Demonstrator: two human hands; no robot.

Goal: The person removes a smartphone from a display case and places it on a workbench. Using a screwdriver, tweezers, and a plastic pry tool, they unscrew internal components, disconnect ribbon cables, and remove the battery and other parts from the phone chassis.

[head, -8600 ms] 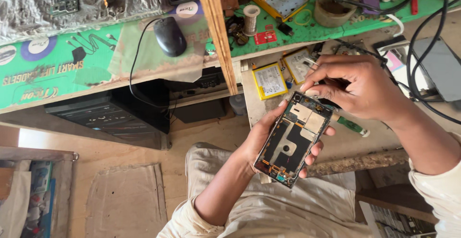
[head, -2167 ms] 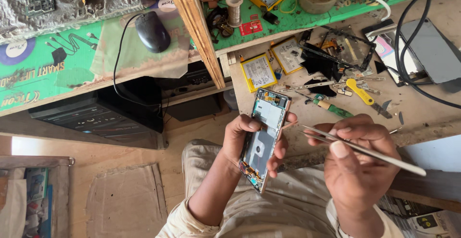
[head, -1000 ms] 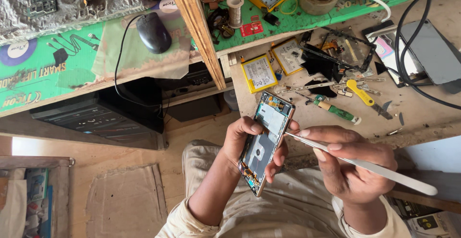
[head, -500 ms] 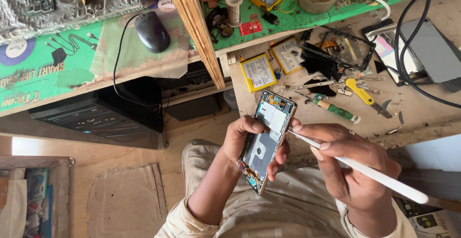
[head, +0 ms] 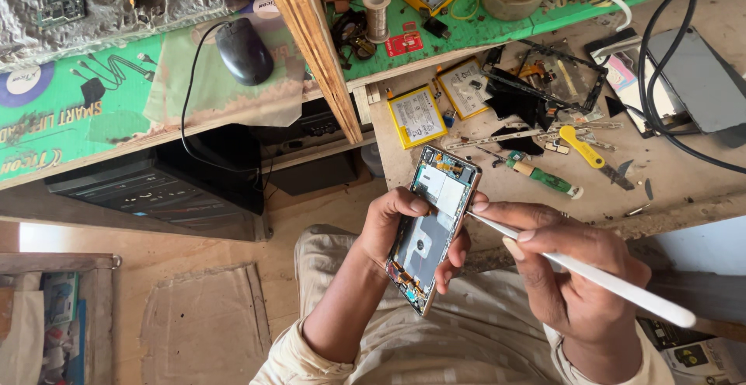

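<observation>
Phone [head: 431,229], back off and insides exposed, gripped in left hand [head: 392,226] at centre frame, above the lap. Right hand [head: 567,276] pinching a white spudger [head: 590,276]; tip now touching the phone's right edge, up from half a second ago. Prying apparently starting. Batteries [head: 417,115] and screwdriver [head: 544,177] idle on tabletop [head: 684,187], upper right.

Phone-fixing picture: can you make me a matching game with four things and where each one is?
Things:
1. opened phone
2. white tool
3. computer mouse
4. green-handled screwdriver

Places:
A. on the green mat
B. in the left hand
C. lying on the wooden bench
D. in the right hand

Pairs: 1-B, 2-D, 3-A, 4-C
</observation>
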